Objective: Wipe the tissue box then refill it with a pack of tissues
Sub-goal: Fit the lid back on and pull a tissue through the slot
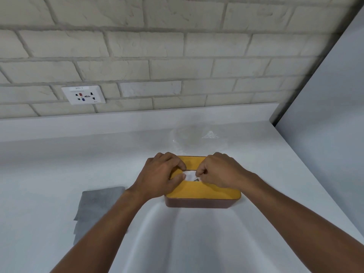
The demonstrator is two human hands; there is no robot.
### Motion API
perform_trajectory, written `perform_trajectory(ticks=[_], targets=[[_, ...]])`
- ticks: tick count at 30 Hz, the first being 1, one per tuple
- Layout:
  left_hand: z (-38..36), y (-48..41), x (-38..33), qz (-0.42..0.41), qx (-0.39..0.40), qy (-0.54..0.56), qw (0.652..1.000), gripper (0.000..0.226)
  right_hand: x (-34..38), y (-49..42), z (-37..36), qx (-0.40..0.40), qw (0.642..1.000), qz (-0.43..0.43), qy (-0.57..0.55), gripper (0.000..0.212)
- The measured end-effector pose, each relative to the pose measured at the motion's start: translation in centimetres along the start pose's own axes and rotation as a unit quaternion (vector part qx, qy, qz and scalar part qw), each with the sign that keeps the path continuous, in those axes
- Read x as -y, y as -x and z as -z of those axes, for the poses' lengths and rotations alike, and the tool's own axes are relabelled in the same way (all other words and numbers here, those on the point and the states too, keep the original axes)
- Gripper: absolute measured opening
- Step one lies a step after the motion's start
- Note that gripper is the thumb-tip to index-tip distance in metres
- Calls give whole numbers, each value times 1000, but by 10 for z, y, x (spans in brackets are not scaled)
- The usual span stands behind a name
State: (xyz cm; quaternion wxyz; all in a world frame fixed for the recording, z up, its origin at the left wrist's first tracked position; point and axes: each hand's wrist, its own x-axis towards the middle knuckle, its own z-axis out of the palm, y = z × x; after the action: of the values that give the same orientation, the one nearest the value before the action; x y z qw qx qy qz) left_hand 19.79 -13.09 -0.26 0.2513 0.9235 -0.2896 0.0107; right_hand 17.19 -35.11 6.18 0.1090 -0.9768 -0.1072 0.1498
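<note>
Tissue box (202, 192) on counter (197, 243), cloth (98, 205) to its left, plastic wrapper (197, 135) behind it.

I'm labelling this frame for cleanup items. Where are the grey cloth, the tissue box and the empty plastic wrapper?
grey cloth (98, 205): head view, middle of the cloth.
tissue box (204, 191): head view, yellow lid near the front edge.
plastic wrapper (194, 135): head view, its clear middle.

Home-like counter nook: white countertop (59, 164), brick-pattern wall (157, 46), wall socket (83, 94).
</note>
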Motion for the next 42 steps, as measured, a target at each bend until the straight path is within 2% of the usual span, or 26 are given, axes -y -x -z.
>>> perform_trajectory(ticks=[4, 8, 11, 14, 16, 20, 24, 27, 30, 34, 38, 42], targets=[[7, -15, -18, 0, 5, -49, 999, 32, -15, 2, 3, -62, 998, 6, -20, 15], [10, -31, -34, -1, 13, -100, 995, 36, -25, 1, 1, -74, 992, 20, -96, 19], [9, -36, -38, 16, 15, -136, 990, 19, -25, -4, 0, -87, 990, 27, -107, 20], [11, -38, -35, 60, 39, -93, 993, 13, -27, -8, 2, -90, 989, 27, -118, 18], [13, -40, -33, 66, 67, -50, 994, 17, -28, -9, 3, -83, 992, 35, -85, 15], [15, -40, -34, 46, 80, -25, 995, 24, -34, -12, 5, -75, 997, -2, -16, 16], [14, -39, -35, 29, 75, -16, 997, 24, -34, -15, -1, -56, 996, 0, -68, 17], [14, -40, -32, 26, 90, 15, 995, 28, -30, -11, -6, -26, 998, 17, -51, 31], [14, -40, -28, 49, 91, 65, 992, 26, -34, -14, -2, -52, 998, 27, 2, 19], [14, -40, -30, 65, 88, 114, 987, 28, -42, -17, 12, -49, 993, -7, -111, 10], [18, -42, -33, 77, 79, 150, 982, 31, -44, -15, 12, -14, 992, 11, -123, 12], [25, -49, -33, 73, 64, 111, 989, 32, -38, -13, 3, -22, 992, 24, -120, 23]])
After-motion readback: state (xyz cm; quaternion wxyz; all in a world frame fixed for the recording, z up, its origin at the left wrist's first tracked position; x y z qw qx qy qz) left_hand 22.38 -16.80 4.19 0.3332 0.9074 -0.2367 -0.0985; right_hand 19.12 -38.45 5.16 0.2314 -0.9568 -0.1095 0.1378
